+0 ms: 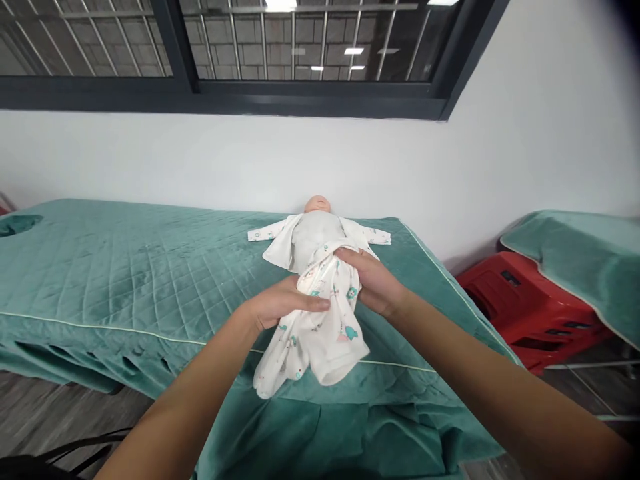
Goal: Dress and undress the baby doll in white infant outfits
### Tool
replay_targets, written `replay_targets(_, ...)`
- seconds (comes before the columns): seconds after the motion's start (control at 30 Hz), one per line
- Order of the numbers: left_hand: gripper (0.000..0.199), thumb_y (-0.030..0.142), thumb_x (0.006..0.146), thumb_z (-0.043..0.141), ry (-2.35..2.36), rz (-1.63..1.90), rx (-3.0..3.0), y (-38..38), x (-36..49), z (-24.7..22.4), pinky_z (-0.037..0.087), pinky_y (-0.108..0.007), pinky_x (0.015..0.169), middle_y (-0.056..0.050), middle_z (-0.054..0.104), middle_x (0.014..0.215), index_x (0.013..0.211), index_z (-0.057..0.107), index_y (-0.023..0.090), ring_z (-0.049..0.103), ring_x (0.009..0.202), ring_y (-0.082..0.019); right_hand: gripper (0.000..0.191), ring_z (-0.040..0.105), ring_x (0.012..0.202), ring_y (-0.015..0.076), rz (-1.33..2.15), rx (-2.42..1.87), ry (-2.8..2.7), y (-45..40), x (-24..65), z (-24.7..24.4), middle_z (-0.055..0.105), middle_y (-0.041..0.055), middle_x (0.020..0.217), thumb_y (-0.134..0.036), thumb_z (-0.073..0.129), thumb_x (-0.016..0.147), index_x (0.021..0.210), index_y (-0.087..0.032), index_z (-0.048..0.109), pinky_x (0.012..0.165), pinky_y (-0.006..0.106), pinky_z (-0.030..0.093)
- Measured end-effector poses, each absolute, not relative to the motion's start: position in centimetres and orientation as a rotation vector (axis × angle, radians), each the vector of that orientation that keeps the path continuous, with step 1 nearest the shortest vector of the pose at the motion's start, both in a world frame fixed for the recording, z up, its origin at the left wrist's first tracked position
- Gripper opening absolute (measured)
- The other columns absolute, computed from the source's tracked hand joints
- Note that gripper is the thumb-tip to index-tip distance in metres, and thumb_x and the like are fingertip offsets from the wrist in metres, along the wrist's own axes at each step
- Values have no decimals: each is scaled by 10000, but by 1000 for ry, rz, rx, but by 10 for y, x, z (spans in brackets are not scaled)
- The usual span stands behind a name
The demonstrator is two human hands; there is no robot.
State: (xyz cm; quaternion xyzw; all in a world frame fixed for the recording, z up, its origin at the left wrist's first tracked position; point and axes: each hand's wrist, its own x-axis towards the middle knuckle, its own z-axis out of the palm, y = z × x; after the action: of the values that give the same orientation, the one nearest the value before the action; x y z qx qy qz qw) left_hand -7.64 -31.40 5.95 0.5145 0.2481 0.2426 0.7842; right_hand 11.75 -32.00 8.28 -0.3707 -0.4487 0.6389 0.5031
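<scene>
A baby doll (317,230) lies on its back on the green bed, its head toward the wall. An open white printed jacket (280,245) is on it, both sleeves spread out sideways. White baby pants (330,340) with a green and pink print cover the doll's lower body, and their legs hang toward me over the bed's near edge. My left hand (287,300) grips the pants from the left, thumb on top. At the waistband, my right hand (367,277) is closed on the cloth from the right. The doll's legs are hidden.
The quilted green bedspread (125,260) reaches far to the left. Behind it rise a white wall (225,160) and a dark-framed window (320,100). Red plastic stools (525,300) stand at the right beside another green-covered bed (590,253).
</scene>
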Motion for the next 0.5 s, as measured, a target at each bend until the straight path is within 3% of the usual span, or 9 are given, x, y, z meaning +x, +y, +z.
replay_targets(0.13, 496, 267, 695, 844, 589, 741, 992, -309, -75, 67, 576, -349, 823, -147, 747, 1076, 1142, 693, 114, 721, 922, -260, 400, 721, 818, 210, 1649, -903, -1122, -328, 120, 80, 771, 93, 936, -461, 781, 777, 1028, -153, 738, 713, 292, 585)
replay_targets(0.3, 348, 280, 674, 826, 565, 906, 834, -304, -66, 67, 565, -292, 630, -94, 746, 792, 933, 708, 80, 699, 651, -203, 484, 719, 901, 213, 1881, -942, -1462, -342, 116, 76, 767, 81, 977, -425, 849, 704, 1092, -160, 731, 784, 302, 580)
replay_targets(0.37, 380, 324, 685, 820, 579, 899, 824, -305, -62, 63, 559, -290, 621, -92, 743, 774, 952, 707, 79, 698, 646, -204, 506, 713, 959, 222, 1831, -957, -1465, -343, 117, 75, 760, 79, 1037, -383, 859, 698, 1137, -175, 717, 863, 334, 569)
replay_targets(0.5, 541, 380, 683, 848, 593, 828, 877, -315, -56, 53, 575, -296, 726, -110, 764, 933, 1124, 689, 110, 727, 793, -221, 449, 703, 983, 217, 1617, -965, -1304, -334, 126, 77, 751, 91, 1077, -389, 801, 774, 1152, -166, 708, 946, 356, 534)
